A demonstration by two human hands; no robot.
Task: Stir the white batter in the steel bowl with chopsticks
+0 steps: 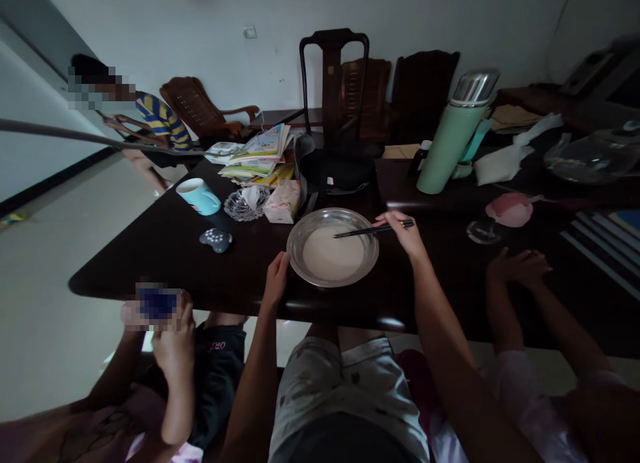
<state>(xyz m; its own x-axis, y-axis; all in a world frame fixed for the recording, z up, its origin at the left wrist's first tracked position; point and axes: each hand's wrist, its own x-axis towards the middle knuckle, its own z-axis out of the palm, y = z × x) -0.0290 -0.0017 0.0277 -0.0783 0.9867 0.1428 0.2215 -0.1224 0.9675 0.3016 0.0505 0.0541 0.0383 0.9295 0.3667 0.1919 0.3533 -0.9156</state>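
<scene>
A wide metal bowl [295, 250] stands on the dark table in front of me, with a pale, milky mixture [333, 255] inside. My left hand [277, 273] grips the bowl's left rim, fingers mostly hidden behind its edge. Dark chopsticks [357, 232] are held in my right hand [401, 231], over the bowl's right side. Their tips reach to the mixture near the middle; whether they dip below its surface I cannot tell.
Left of the bowl are a tissue pack [283, 202], a glass dish [243, 206], a blue mug [199, 196] and a game controller [216, 240]. A green thermos [453, 136] stands back right. People sit on both sides; one person's hands [520, 264] rest on the table at right.
</scene>
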